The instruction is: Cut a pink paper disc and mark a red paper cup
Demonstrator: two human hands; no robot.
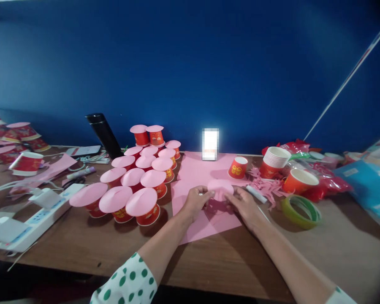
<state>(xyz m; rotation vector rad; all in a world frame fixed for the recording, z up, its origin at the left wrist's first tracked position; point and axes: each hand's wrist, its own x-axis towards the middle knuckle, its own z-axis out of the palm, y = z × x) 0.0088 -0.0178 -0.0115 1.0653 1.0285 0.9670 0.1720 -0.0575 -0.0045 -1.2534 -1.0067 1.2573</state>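
Observation:
A round pink paper disc (220,188) is held up between both hands, above the pink paper sheets (193,223) on the table. My left hand (199,199) pinches its left edge, fingers closed. On the opposite edge, my right hand (240,202) grips it the same way. What lies right under the disc is mostly hidden. Just beyond my right hand stands a red paper cup (237,169), upside down or upright I cannot tell. To the left, several red paper cups (148,215) stand upside down, each topped with a pink paper disc (142,202).
On the right are stacked paper cups (275,162), pink paper scraps (266,185), a white marker (256,194) and a tape roll (301,212). A power strip (41,217) with plugs lies left, near a black flask (104,135). A lit phone (210,145) leans against the blue wall.

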